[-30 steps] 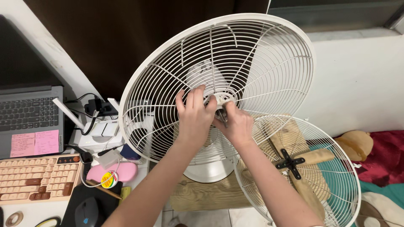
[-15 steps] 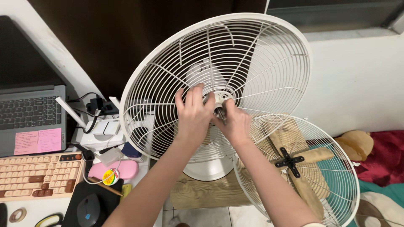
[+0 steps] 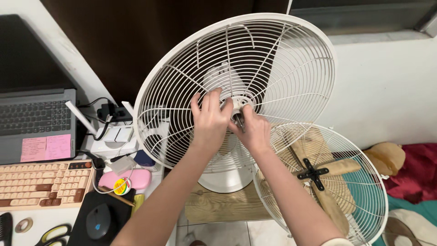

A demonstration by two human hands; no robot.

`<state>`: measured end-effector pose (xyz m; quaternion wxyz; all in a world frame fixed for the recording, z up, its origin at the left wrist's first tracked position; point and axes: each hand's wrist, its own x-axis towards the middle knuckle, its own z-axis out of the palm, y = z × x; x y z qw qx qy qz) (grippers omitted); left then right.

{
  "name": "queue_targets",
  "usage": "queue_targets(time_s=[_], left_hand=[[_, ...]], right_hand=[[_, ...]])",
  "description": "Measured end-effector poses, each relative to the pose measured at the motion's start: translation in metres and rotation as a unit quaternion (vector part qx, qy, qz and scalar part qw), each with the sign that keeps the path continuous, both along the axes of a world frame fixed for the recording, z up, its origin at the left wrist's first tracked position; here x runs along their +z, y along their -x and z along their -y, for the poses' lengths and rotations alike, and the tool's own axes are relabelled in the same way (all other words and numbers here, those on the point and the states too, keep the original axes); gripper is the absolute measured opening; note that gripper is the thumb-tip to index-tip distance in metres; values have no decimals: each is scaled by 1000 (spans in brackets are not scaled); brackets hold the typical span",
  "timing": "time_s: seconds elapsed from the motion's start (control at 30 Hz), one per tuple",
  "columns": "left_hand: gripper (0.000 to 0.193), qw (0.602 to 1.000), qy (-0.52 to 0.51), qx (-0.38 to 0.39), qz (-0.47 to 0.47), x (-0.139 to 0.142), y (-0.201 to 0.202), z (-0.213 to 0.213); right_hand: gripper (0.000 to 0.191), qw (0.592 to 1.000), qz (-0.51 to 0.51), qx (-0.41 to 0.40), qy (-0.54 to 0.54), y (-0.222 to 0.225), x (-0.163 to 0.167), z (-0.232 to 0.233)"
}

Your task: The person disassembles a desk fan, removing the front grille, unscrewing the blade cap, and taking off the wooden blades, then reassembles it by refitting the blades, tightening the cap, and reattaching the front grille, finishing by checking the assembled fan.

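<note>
A white fan guard point(image 3: 273, 59) is standing tilted at the middle of the view, a round wire cage with thin spokes running from a small hub out to a thick rim. Behind the wires the pale motor housing point(image 3: 223, 77) is showing, and below it the round white base point(image 3: 225, 177) is sitting on a wooden stool point(image 3: 218, 207). The left hand point(image 3: 210, 119) is curling its fingers around the hub, and the right hand point(image 3: 255, 130) is pinching a short metal shaft point(image 3: 238, 121) at the centre; both hands are closed narrowly on these parts. A second guard point(image 3: 355, 191) is leaning just beside the base, lower right, with a black cross piece point(image 3: 312, 174) in front of it. On the counter at the left, a laptop point(image 3: 38, 120), a peach keyboard point(image 3: 43, 182) and a mouse point(image 3: 98, 221) are lying.
</note>
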<state>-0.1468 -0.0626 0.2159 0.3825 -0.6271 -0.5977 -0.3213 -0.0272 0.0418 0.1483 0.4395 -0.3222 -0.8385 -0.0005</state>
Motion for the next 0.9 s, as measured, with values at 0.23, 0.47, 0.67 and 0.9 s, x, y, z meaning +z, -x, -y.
queue_targets(time_s=[0.23,0.47,0.67,0.9], left_hand=[[33,1000,9,-10,4,-4,2,-2],[37,999,22,-36,22,-7,0,9],[33,995,-21,-48,90,-55,-40,33],[34,927,180,-266,193,-158,-125,39]], right_hand=[[58,998,-38,14,40,0,5,6],[62,997,-38,-1,67,-29,3,14],[43,967,16,-139,213,-116,-53,16],[36,920,52,-271,279,-238,-156,2]])
